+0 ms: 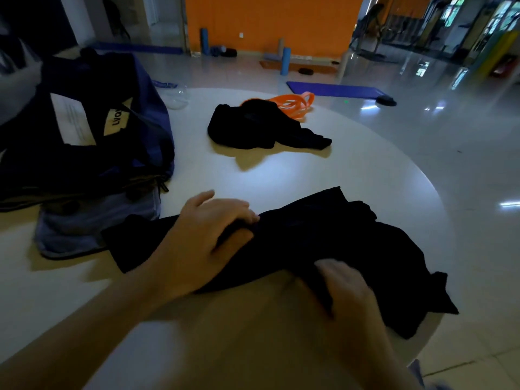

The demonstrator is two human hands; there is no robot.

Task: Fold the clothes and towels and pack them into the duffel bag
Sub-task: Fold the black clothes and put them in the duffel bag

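Black cloth (323, 249) lies crumpled on the near side of the white table (281, 175), under both hands. The right hand (342, 288), nearest and blurred, has its grip curled round the cloth's near edge. The left hand (208, 235) lies on the cloth's left part, fingers bent and pinching a fold, thumb stretched out over the table. Left of it, the dark blue bag (84, 142) sits on the table with a grey piece (92, 226) touching the cloth's left end. Farther back, well apart, a second black garment (253, 128) lies in a heap, with orange bands (295, 104) just behind it, touching. Beyond the table, a blue mat (334, 90) lies on the floor.
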